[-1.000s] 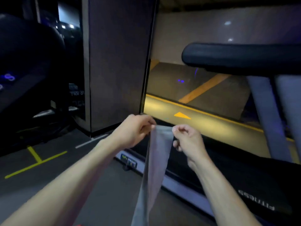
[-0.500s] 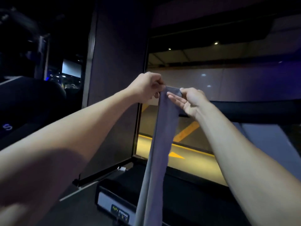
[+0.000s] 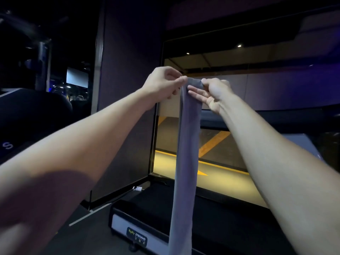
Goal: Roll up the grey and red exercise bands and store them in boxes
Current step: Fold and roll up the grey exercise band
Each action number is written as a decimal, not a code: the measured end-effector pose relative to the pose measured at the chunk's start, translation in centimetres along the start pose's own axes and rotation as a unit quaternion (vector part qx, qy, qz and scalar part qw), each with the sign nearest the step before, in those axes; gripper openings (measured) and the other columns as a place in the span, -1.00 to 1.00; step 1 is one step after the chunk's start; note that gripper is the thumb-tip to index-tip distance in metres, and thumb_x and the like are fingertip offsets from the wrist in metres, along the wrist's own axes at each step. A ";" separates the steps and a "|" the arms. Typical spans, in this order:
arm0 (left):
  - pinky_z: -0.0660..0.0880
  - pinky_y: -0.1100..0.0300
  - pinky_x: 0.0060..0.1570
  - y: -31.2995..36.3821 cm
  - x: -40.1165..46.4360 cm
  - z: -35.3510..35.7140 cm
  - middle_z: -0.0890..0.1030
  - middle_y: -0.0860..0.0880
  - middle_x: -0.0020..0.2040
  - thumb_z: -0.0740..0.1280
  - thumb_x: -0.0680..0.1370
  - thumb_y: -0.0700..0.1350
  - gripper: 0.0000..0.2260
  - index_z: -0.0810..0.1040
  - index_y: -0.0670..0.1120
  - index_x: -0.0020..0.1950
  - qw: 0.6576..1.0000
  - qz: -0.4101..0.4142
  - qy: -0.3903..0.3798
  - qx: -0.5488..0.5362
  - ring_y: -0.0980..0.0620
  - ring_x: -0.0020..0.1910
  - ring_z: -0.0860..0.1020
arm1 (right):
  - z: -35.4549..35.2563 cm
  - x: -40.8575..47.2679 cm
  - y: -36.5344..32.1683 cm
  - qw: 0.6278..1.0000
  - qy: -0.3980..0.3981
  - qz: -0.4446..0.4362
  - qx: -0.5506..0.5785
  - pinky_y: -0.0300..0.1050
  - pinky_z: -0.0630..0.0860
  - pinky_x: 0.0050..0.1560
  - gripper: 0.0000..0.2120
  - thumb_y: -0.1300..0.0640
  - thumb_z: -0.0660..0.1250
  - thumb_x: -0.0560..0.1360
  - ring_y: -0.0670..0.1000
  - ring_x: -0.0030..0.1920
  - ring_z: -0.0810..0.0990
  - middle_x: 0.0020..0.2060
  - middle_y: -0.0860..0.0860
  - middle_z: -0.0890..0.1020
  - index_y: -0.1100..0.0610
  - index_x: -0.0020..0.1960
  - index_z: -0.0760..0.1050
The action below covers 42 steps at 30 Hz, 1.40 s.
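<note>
Left hand point(image 3: 163, 83): pinches the top left corner of the grey band point(image 3: 185, 159). Right hand point(image 3: 211, 92): thumb and forefinger pinch the top right corner, other fingers straight against the face. Band: held at 12 o'clock, hanging towards 6; long axis vertical, lower end out of view. Treadmill point(image 3: 147, 214): below. Advice: keep both edges level and the first turn tight, so the roll runs straight.
</note>
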State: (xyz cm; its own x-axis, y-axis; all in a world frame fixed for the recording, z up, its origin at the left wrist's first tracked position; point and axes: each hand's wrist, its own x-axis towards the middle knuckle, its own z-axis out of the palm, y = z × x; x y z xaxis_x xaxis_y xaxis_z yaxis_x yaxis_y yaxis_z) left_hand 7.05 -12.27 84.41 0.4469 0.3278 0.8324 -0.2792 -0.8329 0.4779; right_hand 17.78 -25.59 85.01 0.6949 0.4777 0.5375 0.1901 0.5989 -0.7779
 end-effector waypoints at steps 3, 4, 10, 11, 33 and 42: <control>0.50 0.22 -0.35 -1.4 -1.9 1.0 0.68 0.01 0.05 0.53 0.39 0.27 -0.35 0.54 -0.07 0.35 0.995 -0.061 -0.069 -0.034 0.16 -0.27 0.61 | -0.5 -0.3 -0.4 1.000 0.001 -0.003 -0.009 0.05 0.71 -0.16 -0.93 0.39 0.15 0.65 0.21 -0.22 0.76 -0.11 0.28 0.62 0.33 0.02 0.40; 0.49 0.23 -0.36 -1.9 -2.9 1.4 0.67 0.03 0.03 0.54 0.36 0.28 -0.32 0.53 -0.07 0.35 0.992 -0.075 -0.101 -0.029 0.15 -0.25 0.61 | -0.6 -0.5 -0.6 1.000 0.002 -0.002 -0.010 0.04 0.71 -0.17 -0.92 0.39 0.15 0.65 0.20 -0.22 0.76 -0.12 0.28 0.62 0.33 0.01 0.40; 0.46 0.14 -0.30 -4.2 -9.1 4.6 0.68 0.02 -0.23 0.55 0.46 0.09 -0.71 0.71 -0.10 0.01 0.979 -0.121 -0.154 -0.056 0.07 -0.33 0.53 | -1.4 -1.3 -0.9 1.000 0.005 0.002 -0.009 -0.02 0.70 -0.20 -0.88 0.37 0.17 0.65 0.18 -0.20 0.76 -0.06 0.31 0.65 0.35 0.16 0.42; 0.44 0.19 -0.31 -4.4 -9.9 4.9 0.67 0.00 -0.24 0.54 0.48 0.07 -0.73 0.72 -0.12 -0.02 0.978 -0.125 -0.153 -0.068 0.08 -0.34 0.51 | -1.5 -1.4 -0.9 1.000 0.005 0.001 -0.007 -0.02 0.70 -0.19 -0.87 0.36 0.18 0.65 0.18 -0.19 0.76 -0.06 0.31 0.66 0.35 0.18 0.42; 0.41 0.25 -0.48 -6.3 -20.9 8.4 0.65 -0.08 -0.43 0.44 0.58 0.02 -0.81 0.64 0.00 -0.21 0.979 -0.159 -0.114 -0.052 0.05 -0.58 0.50 | -1.7 -2.9 -1.0 0.998 0.018 -0.032 0.045 0.10 0.71 -0.09 -0.93 0.36 0.18 0.66 0.23 -0.17 0.76 -0.06 0.27 0.62 0.28 0.11 0.41; 0.69 -0.13 -0.18 -7.6 -21.1 9.6 0.71 -0.15 -0.28 0.48 0.54 -0.03 -0.80 0.66 -0.17 -0.11 0.957 -0.242 -0.063 -0.150 -0.15 -0.28 0.73 | -2.5 -2.8 -0.1 0.997 0.017 -0.030 0.064 0.09 0.71 -0.10 -0.90 0.35 0.19 0.66 0.24 -0.14 0.76 0.01 0.30 0.62 0.30 0.17 0.41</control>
State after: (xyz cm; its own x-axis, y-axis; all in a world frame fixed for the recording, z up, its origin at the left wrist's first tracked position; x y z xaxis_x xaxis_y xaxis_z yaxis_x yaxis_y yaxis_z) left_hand 7.92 -17.15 60.51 0.6792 0.5698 0.4626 -0.2377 -0.4255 0.8732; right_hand 17.54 -28.65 82.78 0.7084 0.4175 0.5691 0.1431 0.7046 -0.6950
